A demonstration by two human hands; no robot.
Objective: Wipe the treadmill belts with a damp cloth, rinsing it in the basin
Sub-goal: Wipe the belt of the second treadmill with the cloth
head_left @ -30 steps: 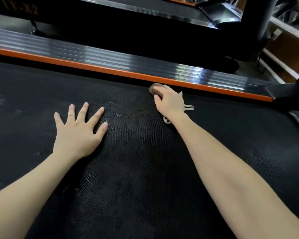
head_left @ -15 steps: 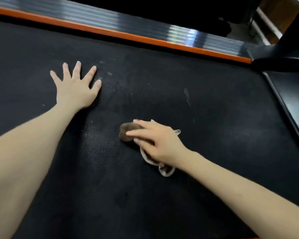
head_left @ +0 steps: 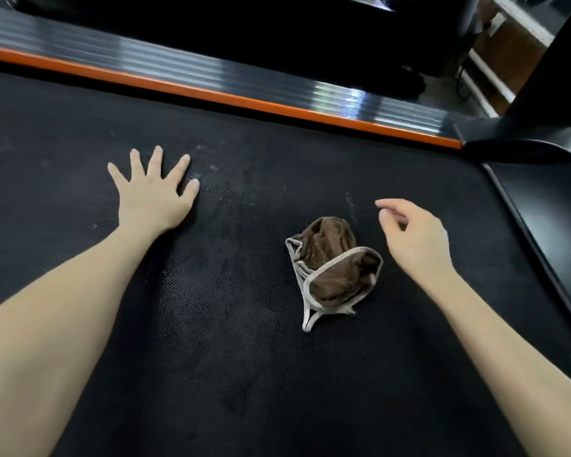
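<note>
A crumpled brown cloth (head_left: 333, 268) with a pale grey hem lies on the black textured treadmill belt (head_left: 231, 357), right of centre. My right hand (head_left: 412, 239) hovers just to the right of the cloth, apart from it, fingers loosely curled and holding nothing. My left hand (head_left: 152, 192) lies flat on the belt at the left with its fingers spread. Faint pale smudges mark the belt between the two hands.
An orange strip (head_left: 244, 100) and a ribbed grey side rail (head_left: 211, 74) run along the belt's far edge. A black upright and motor cover (head_left: 541, 179) stand at the right. Another dark treadmill sits beyond the rail. No basin is in view.
My right hand dragged the cloth from the orange edge back toward me, then let go of it and lifted off to the right. The left hand stayed flat on the belt.
</note>
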